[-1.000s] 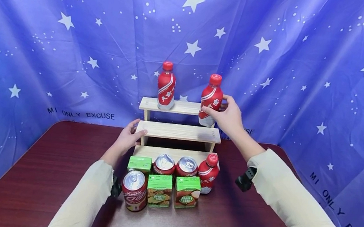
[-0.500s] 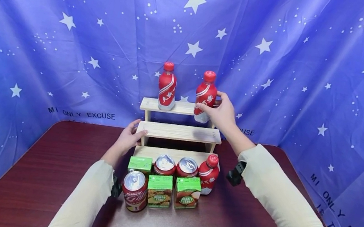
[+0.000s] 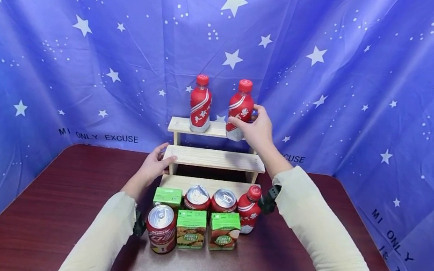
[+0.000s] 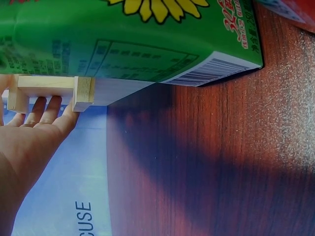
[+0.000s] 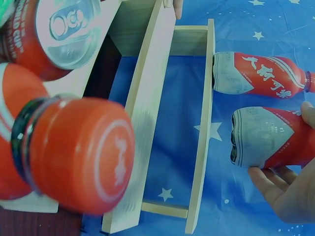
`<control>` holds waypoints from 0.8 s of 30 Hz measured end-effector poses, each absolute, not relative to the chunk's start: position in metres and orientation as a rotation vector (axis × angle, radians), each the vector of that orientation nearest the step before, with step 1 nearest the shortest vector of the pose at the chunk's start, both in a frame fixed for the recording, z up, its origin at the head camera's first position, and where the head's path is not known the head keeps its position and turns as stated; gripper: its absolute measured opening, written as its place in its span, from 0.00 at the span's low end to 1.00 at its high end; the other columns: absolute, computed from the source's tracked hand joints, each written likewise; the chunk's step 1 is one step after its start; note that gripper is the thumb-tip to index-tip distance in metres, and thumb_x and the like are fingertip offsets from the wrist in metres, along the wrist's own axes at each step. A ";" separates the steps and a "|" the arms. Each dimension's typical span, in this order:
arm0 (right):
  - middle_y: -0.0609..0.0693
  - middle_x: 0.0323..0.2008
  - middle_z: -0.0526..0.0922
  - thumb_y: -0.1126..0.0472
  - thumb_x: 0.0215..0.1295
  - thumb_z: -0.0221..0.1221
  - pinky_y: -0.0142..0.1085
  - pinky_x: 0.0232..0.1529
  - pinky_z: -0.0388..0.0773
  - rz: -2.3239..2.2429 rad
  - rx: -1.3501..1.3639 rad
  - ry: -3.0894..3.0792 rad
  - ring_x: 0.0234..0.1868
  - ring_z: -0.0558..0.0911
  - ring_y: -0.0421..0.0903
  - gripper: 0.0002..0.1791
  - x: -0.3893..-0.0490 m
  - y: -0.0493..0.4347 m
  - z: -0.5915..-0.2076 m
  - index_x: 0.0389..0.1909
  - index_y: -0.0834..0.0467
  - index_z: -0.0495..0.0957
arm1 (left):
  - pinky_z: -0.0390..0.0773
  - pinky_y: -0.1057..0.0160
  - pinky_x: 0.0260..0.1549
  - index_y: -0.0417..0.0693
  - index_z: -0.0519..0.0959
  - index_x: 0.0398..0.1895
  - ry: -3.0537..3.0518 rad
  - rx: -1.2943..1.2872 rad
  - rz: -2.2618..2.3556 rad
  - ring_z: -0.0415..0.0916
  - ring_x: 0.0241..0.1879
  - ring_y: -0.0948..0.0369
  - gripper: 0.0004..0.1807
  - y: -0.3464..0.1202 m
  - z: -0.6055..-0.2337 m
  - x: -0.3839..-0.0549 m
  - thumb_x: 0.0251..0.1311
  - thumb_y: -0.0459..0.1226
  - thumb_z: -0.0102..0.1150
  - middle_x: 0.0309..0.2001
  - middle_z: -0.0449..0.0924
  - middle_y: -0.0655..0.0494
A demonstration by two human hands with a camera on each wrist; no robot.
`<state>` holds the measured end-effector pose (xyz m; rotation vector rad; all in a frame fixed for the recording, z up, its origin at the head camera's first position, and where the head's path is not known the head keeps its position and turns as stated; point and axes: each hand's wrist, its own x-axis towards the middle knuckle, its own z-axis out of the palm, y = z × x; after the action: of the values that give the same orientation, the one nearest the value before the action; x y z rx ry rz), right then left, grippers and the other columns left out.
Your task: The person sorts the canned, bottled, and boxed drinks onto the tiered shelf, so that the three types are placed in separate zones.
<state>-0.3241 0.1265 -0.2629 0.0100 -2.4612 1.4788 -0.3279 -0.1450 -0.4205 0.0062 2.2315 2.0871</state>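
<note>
My right hand (image 3: 261,132) grips a red plastic drink bottle (image 3: 241,104), thumb in front and fingers behind. In the right wrist view, a gap separates the bottle's base (image 5: 246,137) from the top shelf (image 5: 203,132). A matching bottle (image 3: 201,105) stands upright on the left half of that shelf. My left hand (image 3: 150,166) holds the left end of the middle shelf (image 3: 215,158) of the three-step wooden rack, its thumb on top. The left wrist view shows its fingers (image 4: 49,110) against the wood.
On and before the lowest step (image 3: 209,185) stand several drinks: red cans (image 3: 160,235), green cartons (image 3: 190,231) and a third red bottle (image 3: 248,211) at the right. A blue star-print curtain (image 3: 129,45) hangs behind the dark red table (image 3: 75,193).
My right hand has carried the bottle leftward and slightly up, nearer the bottle on the top shelf. The left hand stays on the rack.
</note>
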 end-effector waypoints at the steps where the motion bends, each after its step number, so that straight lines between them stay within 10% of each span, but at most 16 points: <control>1: 0.55 0.54 0.75 0.46 0.50 0.69 0.44 0.54 0.76 1.480 0.003 -2.461 0.54 0.74 0.49 0.44 -0.325 0.125 -0.263 0.65 0.56 0.60 | 0.71 0.43 0.56 0.50 0.45 0.74 2.227 0.003 2.092 0.63 0.63 0.44 0.39 -0.145 -0.420 -0.328 0.65 0.35 0.53 0.70 0.55 0.39; 24: 0.54 0.56 0.75 0.49 0.51 0.69 0.42 0.55 0.76 1.557 -0.001 -2.435 0.54 0.75 0.48 0.42 -0.343 0.091 -0.273 0.64 0.55 0.60 | 0.73 0.44 0.55 0.50 0.44 0.74 2.220 -0.002 2.100 0.63 0.63 0.44 0.39 -0.144 -0.419 -0.329 0.65 0.34 0.52 0.70 0.55 0.39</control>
<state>-0.3435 0.0910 -0.2731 -0.0011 -2.4349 1.5573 -0.3291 -0.1443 -0.4194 -0.0024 2.2198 2.0997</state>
